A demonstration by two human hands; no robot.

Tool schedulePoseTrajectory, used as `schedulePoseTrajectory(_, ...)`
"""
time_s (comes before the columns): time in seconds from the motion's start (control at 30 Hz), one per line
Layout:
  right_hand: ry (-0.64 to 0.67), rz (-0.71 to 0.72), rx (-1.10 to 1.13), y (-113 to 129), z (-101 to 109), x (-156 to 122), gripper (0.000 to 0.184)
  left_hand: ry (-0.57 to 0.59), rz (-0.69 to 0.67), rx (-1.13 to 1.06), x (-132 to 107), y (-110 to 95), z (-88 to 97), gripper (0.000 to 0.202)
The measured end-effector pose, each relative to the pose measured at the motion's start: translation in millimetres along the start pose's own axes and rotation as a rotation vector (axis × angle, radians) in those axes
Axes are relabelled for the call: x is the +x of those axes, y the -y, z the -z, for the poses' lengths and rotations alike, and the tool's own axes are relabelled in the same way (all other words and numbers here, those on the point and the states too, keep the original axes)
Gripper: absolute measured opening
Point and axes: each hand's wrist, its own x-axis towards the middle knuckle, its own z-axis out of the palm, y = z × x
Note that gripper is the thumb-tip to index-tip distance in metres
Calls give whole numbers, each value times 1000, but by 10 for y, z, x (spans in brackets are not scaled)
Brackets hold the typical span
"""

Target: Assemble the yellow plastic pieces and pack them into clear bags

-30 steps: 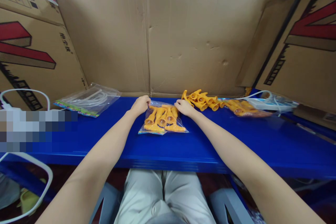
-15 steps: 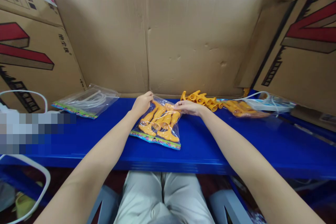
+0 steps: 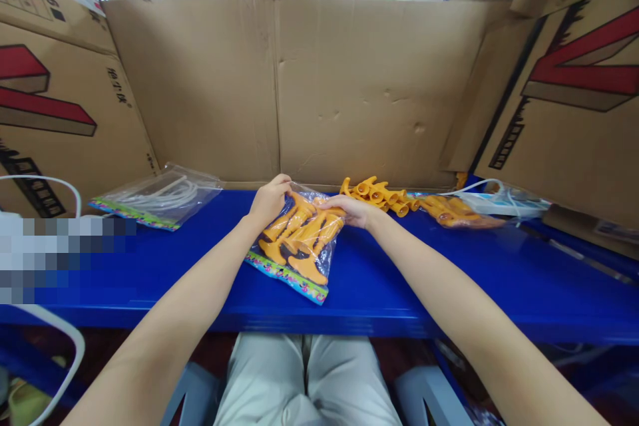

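A clear plastic bag [image 3: 327,259] with a colourful printed strip along its near edge lies tilted on the blue tabletop. Inside it are several orange T-shaped plastic pieces [image 3: 307,233], like handles with hollow ends. My left hand [image 3: 270,201] is closed on the bag's far left corner, fingertips pinched together. At the far right side, my right hand [image 3: 352,210] grips the bag, with its thumb underneath or behind and its fingers over an orange piece through the film. Parts of the right fingers are hidden.
Loose orange pieces [image 3: 379,195] are piled behind and right, beside another filled bag [image 3: 452,210]. A bag with a coiled white cable [image 3: 164,196] lies left. Cardboard [image 3: 349,93] walls the back; cartons stand at both sides. The blue table [image 3: 399,279] ends near my lap.
The bag has turned, its near right corner swinging toward me and to the left. The orange pieces inside have shifted. My right hand has moved slightly left over the bag.
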Motion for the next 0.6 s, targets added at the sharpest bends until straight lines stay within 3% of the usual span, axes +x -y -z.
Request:
schedulePoseTrajectory(0.17,-206,63,83,210,16,-71,8,-270,30,-54,11,165,68,23)
schedulePoseTrajectory(0.27,-407,158,202,396,148,-204,10,-344,90,-43,-14,303,90,20)
schedulePoseTrajectory(0.5,-854,487,422,600,695,-856,15,-259,134,-7,-63,412,16,18)
schedulePoseTrajectory(0.6,-1060,519,525,531,952,-1169,18,-224,110,-11,-55,399,-13,19)
